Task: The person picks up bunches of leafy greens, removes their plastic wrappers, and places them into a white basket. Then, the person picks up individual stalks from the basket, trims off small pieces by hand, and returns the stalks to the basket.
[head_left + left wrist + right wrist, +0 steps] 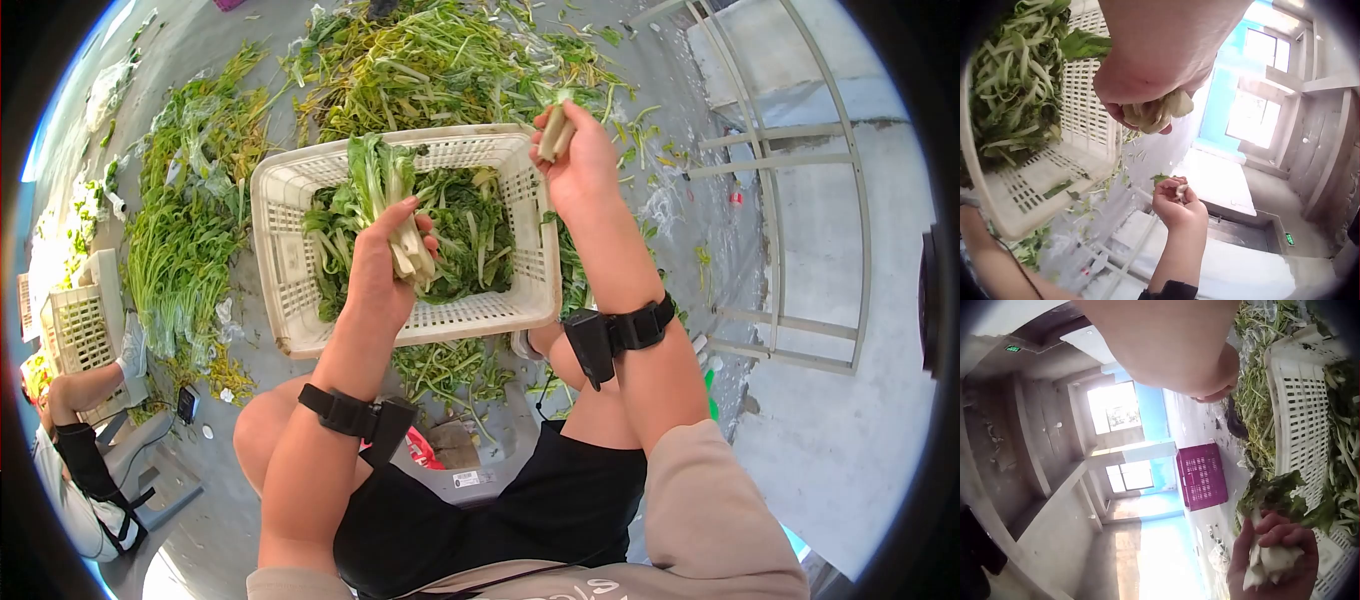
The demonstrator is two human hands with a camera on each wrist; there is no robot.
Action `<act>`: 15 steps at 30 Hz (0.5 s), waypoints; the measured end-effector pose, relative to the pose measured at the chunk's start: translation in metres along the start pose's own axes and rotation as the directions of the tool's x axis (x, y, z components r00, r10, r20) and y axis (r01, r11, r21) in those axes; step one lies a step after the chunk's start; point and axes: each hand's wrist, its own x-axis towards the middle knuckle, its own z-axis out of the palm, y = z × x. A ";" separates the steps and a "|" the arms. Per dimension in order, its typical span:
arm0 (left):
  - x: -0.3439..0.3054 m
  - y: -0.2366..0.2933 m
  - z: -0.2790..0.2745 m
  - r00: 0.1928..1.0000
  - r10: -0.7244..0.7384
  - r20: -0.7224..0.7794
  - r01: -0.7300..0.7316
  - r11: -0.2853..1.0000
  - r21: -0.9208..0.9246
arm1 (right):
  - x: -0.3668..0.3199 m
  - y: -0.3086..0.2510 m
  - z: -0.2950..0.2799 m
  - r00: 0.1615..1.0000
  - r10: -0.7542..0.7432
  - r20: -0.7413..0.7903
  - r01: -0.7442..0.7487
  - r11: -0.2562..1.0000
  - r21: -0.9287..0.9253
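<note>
My left hand grips a bunch of leafy greens over the basket, its leaves pointing away and the pale cut stem ends toward me. In the right wrist view those white stem ends stick out of the fist. Beyond the basket's right rim, my raised right hand holds a smaller bunch of greens between thumb and fingers, with short pale stems showing. The white plastic basket below holds a layer of loose dark green leaves.
A heap of trimmed greens lies behind the basket, and more greens spread to its left. On the right stands a metal frame. Another person's leg shows at far left. A purple crate sits farther off.
</note>
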 end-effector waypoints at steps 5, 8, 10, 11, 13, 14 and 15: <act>-0.002 0.005 0.007 1.000 0.014 0.019 -0.014 1.000 0.006 | -0.007 0.016 0.006 0.997 0.073 0.015 -0.068 0.972 -0.226; 0.001 0.002 0.007 1.000 -0.007 0.002 0.007 1.000 -0.013 | -0.014 0.026 0.011 0.974 0.176 0.145 -0.122 0.939 -0.321; 0.001 0.000 0.005 1.000 -0.004 -0.001 0.004 1.000 -0.002 | -0.017 0.028 0.014 0.966 0.161 0.202 -0.075 0.925 -0.373; 0.002 -0.001 0.004 1.000 0.000 -0.005 0.000 1.000 0.009 | -0.019 0.028 0.016 0.954 0.148 0.260 -0.025 0.906 -0.422; 0.007 -0.002 -0.003 0.998 0.017 0.064 -0.015 1.000 -0.019 | -0.023 0.030 0.019 0.942 0.114 0.315 0.026 0.913 -0.407; 0.010 -0.003 -0.007 0.991 0.035 0.133 -0.029 0.998 -0.048 | -0.025 0.031 0.020 0.926 0.078 0.369 0.078 0.918 -0.389; 0.012 -0.004 -0.009 0.991 0.036 0.132 -0.030 0.998 -0.048 | -0.027 0.031 0.022 0.926 0.079 0.369 0.077 0.918 -0.389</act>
